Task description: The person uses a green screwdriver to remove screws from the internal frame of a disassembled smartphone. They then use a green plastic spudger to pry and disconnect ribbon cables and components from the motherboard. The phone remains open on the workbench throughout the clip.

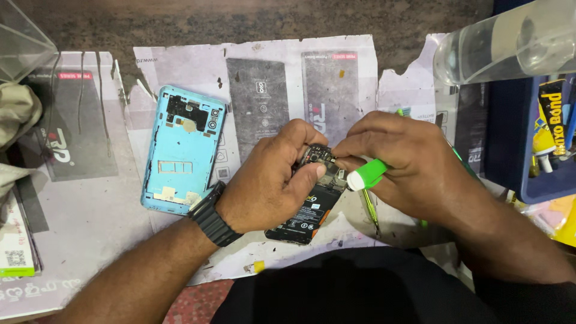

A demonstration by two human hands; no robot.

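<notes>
My left hand [270, 180], with a black watch [211, 215] on the wrist, grips an opened black phone [307, 210] whose battery and circuit board face up. My right hand [408, 162] holds a tool with a green-and-white handle [367, 174], its fingertips pinched at the top of the phone's board. The tool's tip is hidden behind my fingers. A light blue phone back cover [183, 150] lies inside-up on the table to the left of my left hand.
Printed paper sheets [270, 66] cover the table. A clear plastic bottle [504, 42] lies at the top right over a blue tray [540, 180] with glue tubes. A thin green-handled tool [371, 210] lies under my right hand. Cloth and papers sit at the left edge.
</notes>
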